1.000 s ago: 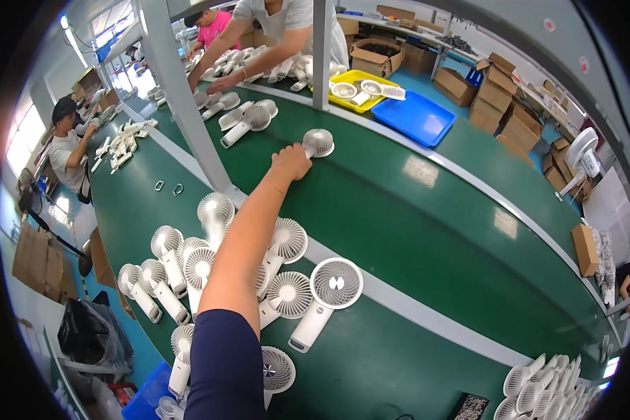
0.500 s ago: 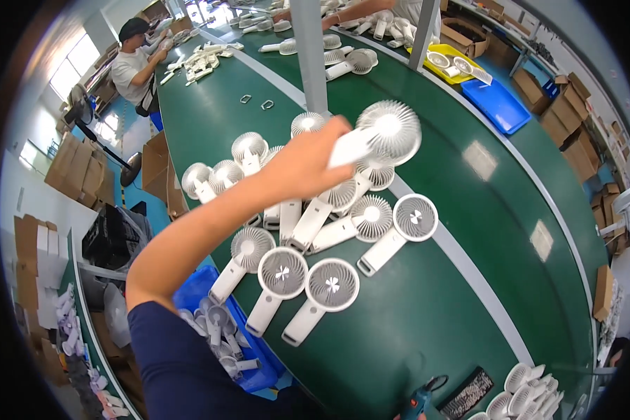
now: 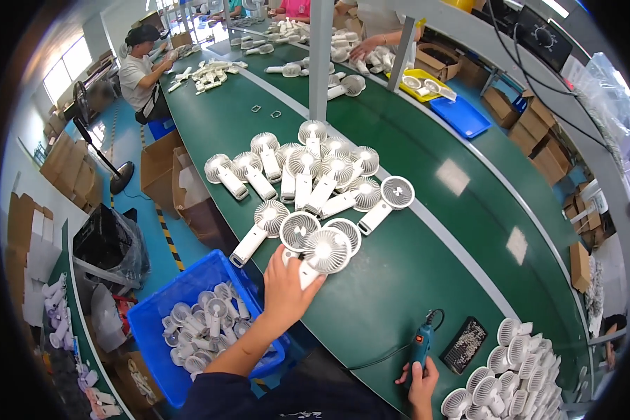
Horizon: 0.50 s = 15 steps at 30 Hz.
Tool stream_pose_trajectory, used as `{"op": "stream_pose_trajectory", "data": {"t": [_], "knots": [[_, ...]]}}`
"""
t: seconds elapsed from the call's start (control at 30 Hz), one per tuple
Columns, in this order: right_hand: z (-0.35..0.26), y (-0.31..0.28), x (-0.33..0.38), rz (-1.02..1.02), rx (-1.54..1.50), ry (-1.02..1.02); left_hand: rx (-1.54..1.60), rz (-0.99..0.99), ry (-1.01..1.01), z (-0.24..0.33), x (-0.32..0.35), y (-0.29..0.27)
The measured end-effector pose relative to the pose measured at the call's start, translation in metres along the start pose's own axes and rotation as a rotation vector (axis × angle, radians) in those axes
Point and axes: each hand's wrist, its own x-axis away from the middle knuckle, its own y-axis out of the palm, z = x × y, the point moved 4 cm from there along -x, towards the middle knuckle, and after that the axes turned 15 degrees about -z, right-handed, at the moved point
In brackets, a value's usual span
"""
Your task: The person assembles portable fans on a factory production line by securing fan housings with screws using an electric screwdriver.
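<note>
My left hand (image 3: 285, 294) is closed round the handle of a white handheld fan (image 3: 329, 252), whose round ribbed head faces up. This fan overlaps two others lying beneath it, a fan with a dark grille (image 3: 299, 231) and one mostly hidden (image 3: 351, 231). I cannot tell whether it touches them. Near the front edge, my right hand (image 3: 421, 383) grips a teal electric screwdriver (image 3: 420, 343), held upright with a cord trailing from it. Just right of it lies a black tray (image 3: 465, 344) of small metal parts, seemingly screws.
Several white fans (image 3: 303, 162) lie grouped on the green table (image 3: 441, 280). More are heaped (image 3: 511, 371) at the right front. A blue bin (image 3: 154, 315) of fans stands left below the table edge. A grey post (image 3: 320, 63) rises from the table; co-workers sit beyond.
My left hand has carried a fan from above the far part of the group back toward me. With the view shifted, my right hand and the blue bin show more fully.
</note>
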Motion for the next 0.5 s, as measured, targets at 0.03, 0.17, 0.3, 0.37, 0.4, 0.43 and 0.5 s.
{"op": "stream_pose_trajectory", "data": {"t": [0.03, 0.17, 0.3, 0.37, 0.4, 0.43, 0.5], "knots": [[-0.001, 0.001, 0.002, 0.004, 0.001, -0.006, -0.060, -0.018, -0.018, 0.006, 0.000, 0.005], [0.005, 0.000, 0.004, 0.026, 0.022, -0.015, -0.168, -0.108, -0.059, 0.003, -0.005, 0.027], [0.001, 0.003, 0.003, 0.014, 0.035, -0.014, -0.095, -0.101, -0.094, 0.003, -0.004, 0.022], [0.000, 0.005, 0.004, 0.012, 0.019, 0.000, -0.079, -0.115, -0.079, -0.003, 0.012, 0.018], [-0.002, 0.004, 0.003, 0.016, 0.012, -0.001, -0.054, -0.117, -0.052, -0.003, 0.022, 0.014], [-0.002, 0.003, 0.001, 0.019, 0.011, -0.005, -0.020, -0.125, -0.038, -0.002, 0.033, 0.009], [0.001, 0.000, 0.000, 0.024, 0.009, 0.010, 0.023, -0.127, 0.013, -0.010, 0.069, -0.003]]}}
